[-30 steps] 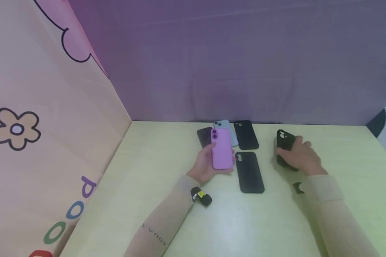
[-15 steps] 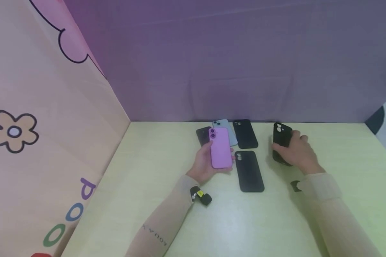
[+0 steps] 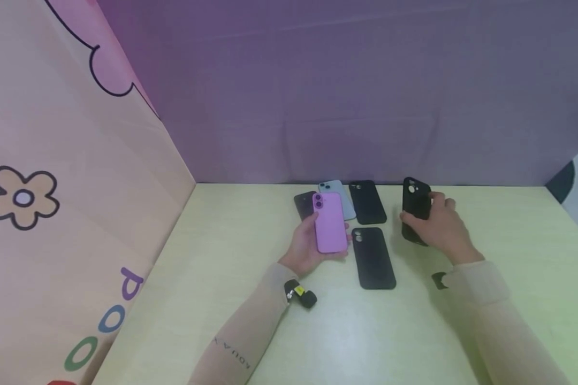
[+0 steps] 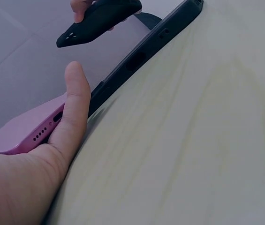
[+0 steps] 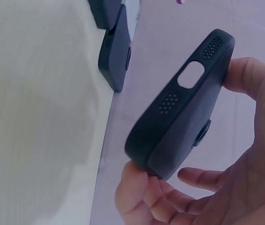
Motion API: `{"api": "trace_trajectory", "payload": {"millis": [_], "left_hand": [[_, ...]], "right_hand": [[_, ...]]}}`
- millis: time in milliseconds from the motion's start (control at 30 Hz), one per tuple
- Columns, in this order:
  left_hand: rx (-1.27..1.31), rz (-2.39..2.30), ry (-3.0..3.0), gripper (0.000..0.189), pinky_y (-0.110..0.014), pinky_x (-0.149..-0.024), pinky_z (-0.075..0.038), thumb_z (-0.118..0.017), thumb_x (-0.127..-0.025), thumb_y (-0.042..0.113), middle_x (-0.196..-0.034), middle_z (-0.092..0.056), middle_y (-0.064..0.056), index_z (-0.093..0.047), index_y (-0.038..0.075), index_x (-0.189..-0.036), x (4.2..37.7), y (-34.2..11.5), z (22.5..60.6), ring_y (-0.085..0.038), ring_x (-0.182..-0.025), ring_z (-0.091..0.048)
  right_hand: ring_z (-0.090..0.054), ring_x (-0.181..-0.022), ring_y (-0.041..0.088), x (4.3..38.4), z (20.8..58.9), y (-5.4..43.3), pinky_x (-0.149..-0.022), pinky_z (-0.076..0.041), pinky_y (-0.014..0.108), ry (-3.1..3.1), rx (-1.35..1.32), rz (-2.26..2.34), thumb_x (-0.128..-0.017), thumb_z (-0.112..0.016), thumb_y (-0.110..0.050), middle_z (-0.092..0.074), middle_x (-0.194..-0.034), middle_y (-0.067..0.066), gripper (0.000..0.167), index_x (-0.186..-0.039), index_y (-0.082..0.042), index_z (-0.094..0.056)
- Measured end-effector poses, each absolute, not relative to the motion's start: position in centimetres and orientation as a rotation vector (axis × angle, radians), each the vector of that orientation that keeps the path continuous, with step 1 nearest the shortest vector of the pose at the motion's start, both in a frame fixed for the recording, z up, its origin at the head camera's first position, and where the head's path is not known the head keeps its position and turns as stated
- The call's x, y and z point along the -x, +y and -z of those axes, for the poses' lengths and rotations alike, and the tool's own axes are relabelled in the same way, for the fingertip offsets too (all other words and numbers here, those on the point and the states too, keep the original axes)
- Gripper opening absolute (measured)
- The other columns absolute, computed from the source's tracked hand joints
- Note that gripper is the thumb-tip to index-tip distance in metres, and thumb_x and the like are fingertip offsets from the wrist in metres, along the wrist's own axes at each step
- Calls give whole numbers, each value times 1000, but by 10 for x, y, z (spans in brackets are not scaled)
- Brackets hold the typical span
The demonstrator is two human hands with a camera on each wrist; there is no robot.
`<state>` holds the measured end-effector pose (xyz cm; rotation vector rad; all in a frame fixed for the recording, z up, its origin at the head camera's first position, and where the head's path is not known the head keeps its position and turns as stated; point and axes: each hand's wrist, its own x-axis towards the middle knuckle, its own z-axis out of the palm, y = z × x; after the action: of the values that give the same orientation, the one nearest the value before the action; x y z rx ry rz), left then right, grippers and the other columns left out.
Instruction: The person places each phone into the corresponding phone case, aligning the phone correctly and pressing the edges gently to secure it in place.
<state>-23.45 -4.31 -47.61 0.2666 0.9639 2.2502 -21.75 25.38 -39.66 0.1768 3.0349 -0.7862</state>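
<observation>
Pink rectangular phone (image 3: 331,224) rests gripped in the left hand (image 3: 303,248), partly hiding a pale-blue phone (image 3: 349,207); the right hand (image 3: 443,224) grips a matte black phone case (image 3: 415,206) above the wood-grained table (image 3: 221,230). Two flat black cases (image 3: 374,259) lie between. Green and blue Os (image 3: 69,358) mark the pale wall (image 3: 43,272). The gripped case has shifted leftward.

Behind the worktop (image 3: 197,299), a creased purple backdrop (image 3: 318,96) is seen; along the worktop's left, a pale panel (image 3: 77,133) is printed with a flower (image 3: 24,198), with a dark-outlined pink shape (image 3: 113,72) highest above the worktop, and with coloured letters (image 3: 132,275) nearest its edge; beyond the worktop's far right corner, a dark shape (image 3: 561,182) is glimpsed.
</observation>
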Motion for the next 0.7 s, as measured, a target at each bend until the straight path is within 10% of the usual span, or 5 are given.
{"api": "trace_trajectory", "payload": {"millis": [700], "left_hand": [[-277, -2223, 918, 52, -65, -98, -39, -32, -97, 54, -151, -25, -24, -34, 32, -144, 237, -43, 477, -41, -134, -36]], "right_hand": [[-51, -98, 49, 213, 389, 242, -72, -47, 57, 3036, -129, 871, -82, -51, -69, -35, -123, 34, 102, -145, 3, -16]]}}
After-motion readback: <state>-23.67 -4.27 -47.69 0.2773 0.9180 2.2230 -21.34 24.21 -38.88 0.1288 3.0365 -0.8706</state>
